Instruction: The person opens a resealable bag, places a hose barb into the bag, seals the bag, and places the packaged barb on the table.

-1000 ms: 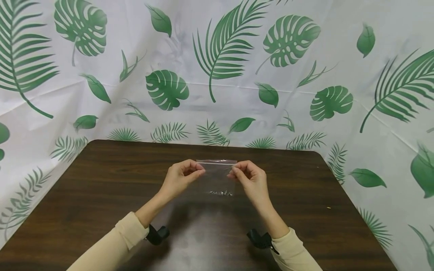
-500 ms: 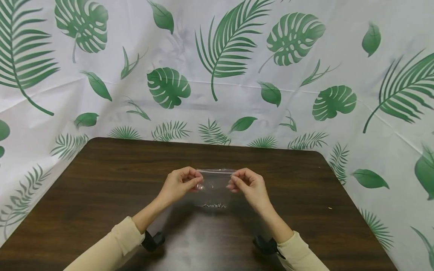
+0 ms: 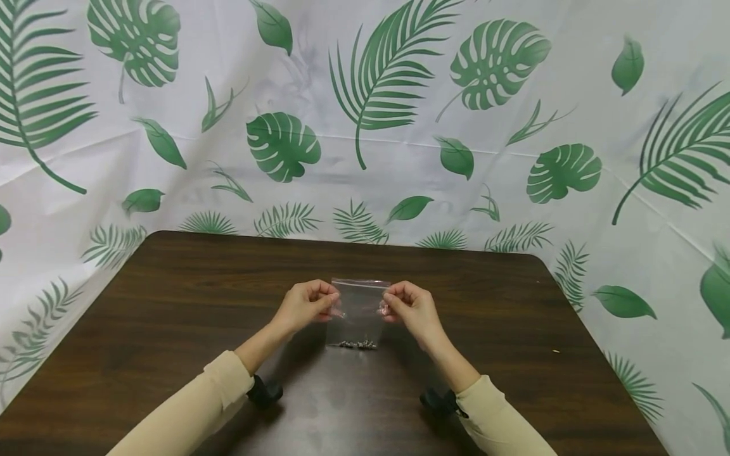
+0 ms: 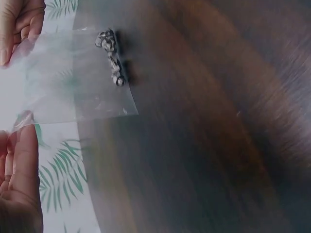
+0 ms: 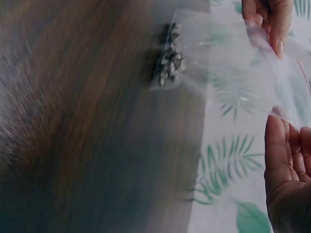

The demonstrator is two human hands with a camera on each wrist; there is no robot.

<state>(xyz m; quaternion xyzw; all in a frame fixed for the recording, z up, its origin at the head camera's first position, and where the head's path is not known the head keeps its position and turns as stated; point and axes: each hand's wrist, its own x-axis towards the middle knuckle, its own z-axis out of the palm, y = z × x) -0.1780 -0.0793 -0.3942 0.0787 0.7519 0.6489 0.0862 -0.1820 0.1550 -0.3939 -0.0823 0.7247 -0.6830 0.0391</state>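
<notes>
A clear zip bag (image 3: 358, 313) hangs upright between the two hands, its white zip strip at the top. Several small shiny metal pieces (image 3: 359, 345), like screws or nuts, lie gathered along its bottom edge; the left wrist view shows the same metal pieces (image 4: 112, 58) in a row. My left hand (image 3: 306, 305) pinches the bag's left side just below the zip. On the opposite side my right hand (image 3: 412, 310) pinches the bag between thumb and fingers. In the right wrist view the bag (image 5: 228, 63) is stretched between both hands.
A dark brown wooden table (image 3: 199, 316) spreads beneath the hands. White cloth (image 3: 399, 190) printed with green leaves stands behind and beside it. A tiny yellowish scrap (image 3: 556, 351) lies on the table at the right. Black wrist mounts (image 3: 265, 391) hang under both forearms.
The hands lowered the bag slightly toward me, then drew a little closer together. The metal pieces shifted leftward along the bag's bottom. Both hands keep their pinch.
</notes>
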